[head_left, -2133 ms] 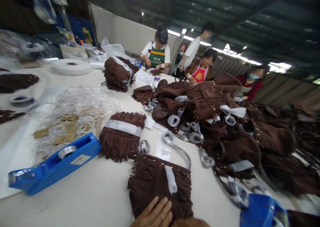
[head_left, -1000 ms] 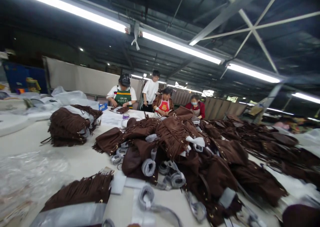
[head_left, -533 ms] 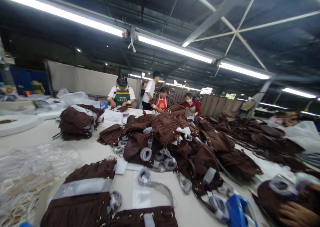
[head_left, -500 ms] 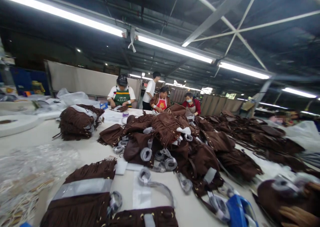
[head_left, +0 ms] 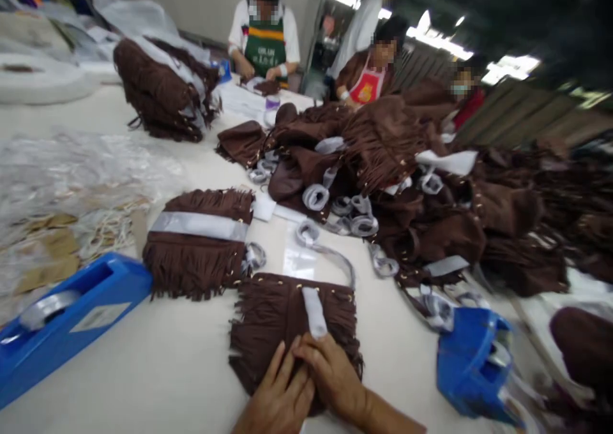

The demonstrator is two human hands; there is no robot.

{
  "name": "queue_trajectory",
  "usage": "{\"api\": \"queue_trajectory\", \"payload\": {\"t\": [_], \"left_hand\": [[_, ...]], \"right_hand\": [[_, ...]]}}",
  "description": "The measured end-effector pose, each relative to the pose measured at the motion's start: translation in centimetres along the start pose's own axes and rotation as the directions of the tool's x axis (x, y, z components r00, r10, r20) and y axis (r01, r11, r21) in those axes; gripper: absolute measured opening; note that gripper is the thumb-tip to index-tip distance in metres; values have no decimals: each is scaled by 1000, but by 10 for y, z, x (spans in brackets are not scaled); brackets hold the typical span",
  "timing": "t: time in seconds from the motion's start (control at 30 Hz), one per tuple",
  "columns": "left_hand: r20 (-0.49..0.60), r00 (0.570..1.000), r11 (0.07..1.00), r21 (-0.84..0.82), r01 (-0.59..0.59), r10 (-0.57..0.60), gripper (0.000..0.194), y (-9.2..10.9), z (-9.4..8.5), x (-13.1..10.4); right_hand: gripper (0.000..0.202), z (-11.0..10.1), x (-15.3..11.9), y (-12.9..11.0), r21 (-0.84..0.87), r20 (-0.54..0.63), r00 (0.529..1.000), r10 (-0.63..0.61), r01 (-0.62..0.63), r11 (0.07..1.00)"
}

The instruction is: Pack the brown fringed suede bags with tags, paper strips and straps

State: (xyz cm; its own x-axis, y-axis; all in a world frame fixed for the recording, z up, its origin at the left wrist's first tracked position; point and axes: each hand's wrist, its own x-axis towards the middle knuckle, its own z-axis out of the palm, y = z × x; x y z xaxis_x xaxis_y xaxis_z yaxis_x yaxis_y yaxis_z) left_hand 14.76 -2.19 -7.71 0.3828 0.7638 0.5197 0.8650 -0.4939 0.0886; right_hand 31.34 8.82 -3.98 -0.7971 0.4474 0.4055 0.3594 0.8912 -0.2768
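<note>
A brown fringed bag [head_left: 265, 313] lies flat at the lower middle, with a pale strip [head_left: 313, 309] running down its front. My left hand [head_left: 285, 389] rests on the bag with its fingers stretched out. Beside it, my right hand [head_left: 335, 373] has bent fingers closed at the lower end of the strip. The fingertips of both hands nearly meet. Up and to the left lies another fringed bag [head_left: 196, 268] with a wide pale band [head_left: 198, 225] across it. A wrapped, coiled strap [head_left: 306, 231] curves behind the bag under my hands.
Blue tape dispensers stand at the left [head_left: 110, 293] and right [head_left: 472, 357]. A heap of brown bags [head_left: 383, 140] fills the middle and right. Clear plastic [head_left: 86, 166] and strings [head_left: 108, 230] lie left. Across the table, a person in a green apron [head_left: 265, 48] handles a brown piece.
The view has tipped down and shifted. Both my hands now show on the fringed bag, and the left tape dispenser has come into view. The hands at the right edge are out of sight.
</note>
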Motion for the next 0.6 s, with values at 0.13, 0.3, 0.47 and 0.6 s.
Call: {"api": "queue_trajectory", "payload": {"t": [0.13, 0.3, 0.47, 0.6], "left_hand": [[29, 999, 996, 80, 40, -42, 40, 12, 4, -12], [93, 992, 995, 62, 79, -85, 44, 33, -8, -37], [-63, 976, 976, 40, 213, -210, 38, 43, -20, -61], [-123, 975, 982, 9, 188, -185, 36, 46, -25, -68]], "right_hand": [[31, 23, -17, -18, 156, 27, 1000, -5, 1, 988], [33, 33, -33, -31, 216, 45, 999, 8, -18, 976], [30, 34, -30, -33, 184, 54, 999, 5, -14, 983], [29, 26, -20, -46, 47, 122, 991, -55, 49, 998]]}}
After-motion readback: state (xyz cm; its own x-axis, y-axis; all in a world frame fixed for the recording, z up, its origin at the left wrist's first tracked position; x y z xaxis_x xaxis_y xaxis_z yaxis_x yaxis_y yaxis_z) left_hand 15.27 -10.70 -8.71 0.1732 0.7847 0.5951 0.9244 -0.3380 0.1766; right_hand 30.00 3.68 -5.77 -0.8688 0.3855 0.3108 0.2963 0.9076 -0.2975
